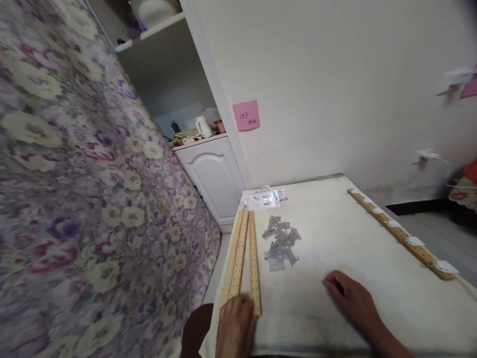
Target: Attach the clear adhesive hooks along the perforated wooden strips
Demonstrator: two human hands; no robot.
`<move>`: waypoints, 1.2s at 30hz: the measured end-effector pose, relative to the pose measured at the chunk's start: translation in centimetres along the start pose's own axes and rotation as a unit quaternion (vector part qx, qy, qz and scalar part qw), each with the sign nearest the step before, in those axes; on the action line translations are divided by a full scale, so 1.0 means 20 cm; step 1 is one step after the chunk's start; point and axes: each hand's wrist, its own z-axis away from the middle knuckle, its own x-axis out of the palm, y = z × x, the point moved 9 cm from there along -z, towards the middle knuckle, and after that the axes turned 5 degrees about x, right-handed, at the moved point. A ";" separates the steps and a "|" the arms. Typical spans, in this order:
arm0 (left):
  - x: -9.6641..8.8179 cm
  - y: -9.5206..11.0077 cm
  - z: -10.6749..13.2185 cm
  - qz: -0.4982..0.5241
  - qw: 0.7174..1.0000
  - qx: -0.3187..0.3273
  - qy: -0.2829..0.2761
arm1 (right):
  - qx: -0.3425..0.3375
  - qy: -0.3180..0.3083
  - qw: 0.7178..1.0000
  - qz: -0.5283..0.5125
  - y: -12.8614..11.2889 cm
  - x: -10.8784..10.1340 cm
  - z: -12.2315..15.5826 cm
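Note:
Three long wooden strips with rows of small holes lie lengthwise at the left of the white-covered table. My left hand has its fingers curled over the near end of the strips, closed on one of them; its fingertips are partly hidden. On the cloth to the right rests my right hand, fingers bent in and thumb close to the forefinger, with nothing visible in it. Between the hands, farther back, lies a loose pile of small grey-clear plastic packets, some with shiny metal bits.
Along the right table edge lies another wooden strip carrying several white tags or hooks. A clear plastic package sits at the far left corner. A floral curtain hangs at left, and a white cabinet stands behind the table.

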 end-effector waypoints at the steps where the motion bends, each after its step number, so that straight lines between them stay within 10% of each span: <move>1: 0.01 0.01 0.00 0.012 1.000 -0.011 -0.006 | -0.002 0.001 1.000 -0.002 0.00 0.00 0.00; 11: 0.25 -0.02 -0.16 -0.033 0.979 -0.188 -0.078 | 0.000 0.012 1.000 -0.007 -0.01 -0.02 -0.02; 19: 0.22 -0.03 -0.22 -0.023 0.969 -0.229 -0.090 | -0.005 0.021 0.999 -0.031 0.00 -0.02 -0.03; 28: 0.14 0.08 0.02 0.068 0.991 -0.099 0.055 | -0.031 0.100 0.984 -0.141 -0.01 -0.13 0.02; 36: 0.18 0.21 -0.08 0.124 0.991 0.025 -0.043 | -0.173 0.211 0.959 -0.078 -0.14 -0.23 0.13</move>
